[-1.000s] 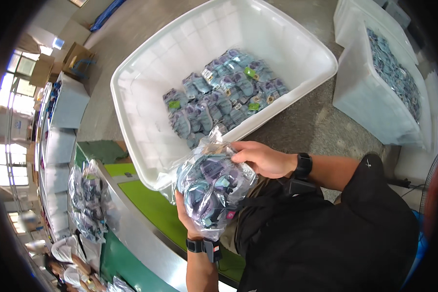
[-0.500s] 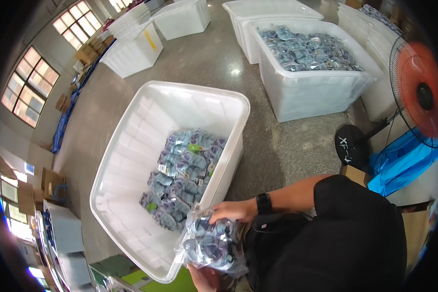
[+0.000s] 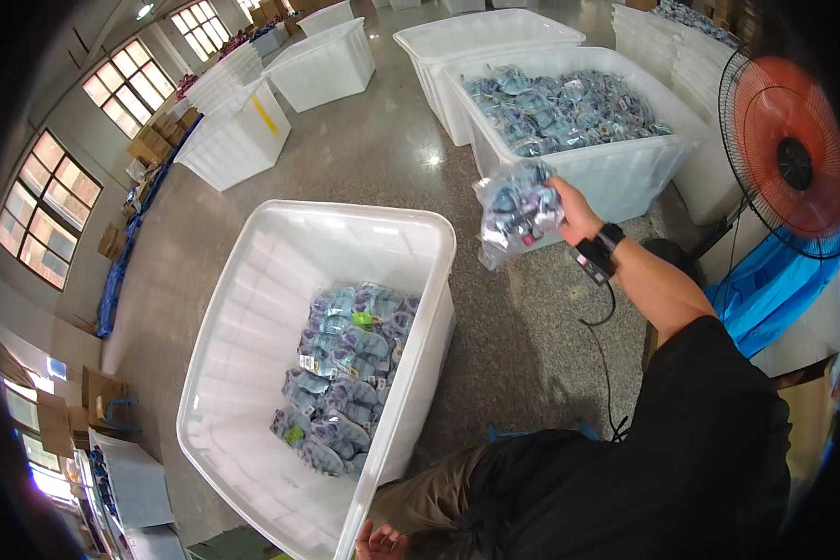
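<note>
My right hand (image 3: 574, 211) is stretched out forward, gripping a clear plastic bag (image 3: 518, 213) of blue and purple items that look like small shoes. The bag hangs in front of the near side of a white bin (image 3: 588, 177), which is heaped with similar bagged items (image 3: 560, 107). At the lower edge, my left hand (image 3: 381, 541) is beside the rim of the nearer white bin (image 3: 443, 280). Its fingers are loosely bent and apart, with nothing visible in them. Inside that nearer bin, bagged blue and purple items (image 3: 345, 373) lie in rows, some with green labels.
An orange-bladed floor fan (image 3: 793, 163) stands at the right, above a blue plastic sheet or bag (image 3: 765, 289). A black cable (image 3: 609, 373) trails down near my right arm. More white bins (image 3: 322, 65) stand farther back, and cardboard boxes (image 3: 154, 140) line the left wall.
My right hand has carried the bag away from the nearer bin's rim, forward and right toward the full bin. My left hand has let go of the bag and stays low. The view has shifted.
</note>
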Tool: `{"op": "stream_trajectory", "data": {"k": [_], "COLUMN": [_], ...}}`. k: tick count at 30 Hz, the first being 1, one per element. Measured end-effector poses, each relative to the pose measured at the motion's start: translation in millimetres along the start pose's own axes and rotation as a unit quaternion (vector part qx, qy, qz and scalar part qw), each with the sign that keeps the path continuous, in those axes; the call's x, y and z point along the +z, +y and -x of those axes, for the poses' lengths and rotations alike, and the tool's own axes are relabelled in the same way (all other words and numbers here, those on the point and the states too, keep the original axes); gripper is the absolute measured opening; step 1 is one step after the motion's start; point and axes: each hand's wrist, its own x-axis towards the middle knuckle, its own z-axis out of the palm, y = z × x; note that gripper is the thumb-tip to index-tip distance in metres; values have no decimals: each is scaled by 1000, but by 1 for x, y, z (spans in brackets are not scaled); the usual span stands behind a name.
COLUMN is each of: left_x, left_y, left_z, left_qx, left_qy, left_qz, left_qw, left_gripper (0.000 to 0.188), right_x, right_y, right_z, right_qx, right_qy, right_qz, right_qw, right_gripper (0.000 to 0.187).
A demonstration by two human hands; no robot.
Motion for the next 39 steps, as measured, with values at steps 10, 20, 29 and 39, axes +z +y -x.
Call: {"op": "stream_trajectory", "data": {"k": [10, 20, 29, 39], "left_x": [21, -1, -13, -42], "left_y": [15, -5, -1, -7], "left_z": [3, -9, 11, 59], "left_qx": [11, -5, 28, 8], "left_qy": [31, 36, 100, 155], "left_qz": [-21, -11, -22, -16], "left_qw": [999, 999, 994, 988], "left_gripper": [55, 47, 45, 47], "right_x": [-20, -81, -54, -44], "right_y": [86, 18, -178, 30], "right_z": [48, -54, -170, -136], "right_qx": [296, 94, -222, 25], "right_qy": [-109, -147, 281, 143], "right_qz": [200, 142, 100, 77], "right_qw": [928, 974, 928, 986], "right_gripper": [36, 33, 54, 41]}}
